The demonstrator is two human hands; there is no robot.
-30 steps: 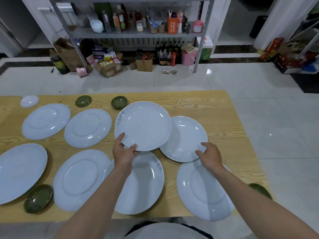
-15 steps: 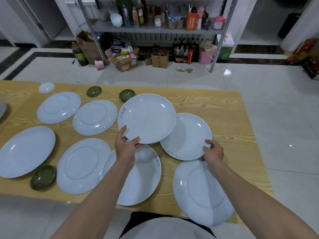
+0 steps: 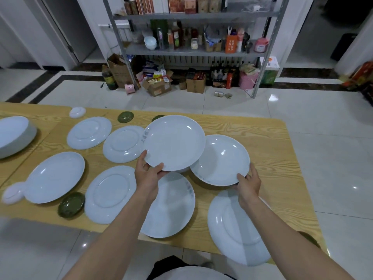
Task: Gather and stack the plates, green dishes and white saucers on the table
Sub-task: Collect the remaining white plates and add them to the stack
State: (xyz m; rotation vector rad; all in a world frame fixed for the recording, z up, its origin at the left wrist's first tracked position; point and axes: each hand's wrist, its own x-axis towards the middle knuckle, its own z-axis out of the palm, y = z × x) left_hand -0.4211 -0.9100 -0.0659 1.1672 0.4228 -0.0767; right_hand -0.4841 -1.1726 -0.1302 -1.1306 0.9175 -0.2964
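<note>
Left hand (image 3: 148,174) pinched the raised plate (image 3: 174,142), right hand (image 3: 249,183) the lower plate (image 3: 221,160); we feared overlapping rims would clash.

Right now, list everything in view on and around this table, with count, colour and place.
upper held plate: 1, white, above the table's middle, overlapping the lower one
lower held plate: 1, white, right of it
flat plates: 6, white, spread over the table, some upside down
large bowl: 1, white, far left
saucers: 2, white, left side, one far, one near
green dishes: 4, dark green, two far, one near left, one near right
table: 1, light wood
shelf rack: 1, grey metal, behind
cardboard boxes: several, brown, on the floor
left hand: grips upper held plate
right hand: grips lower held plate
</note>
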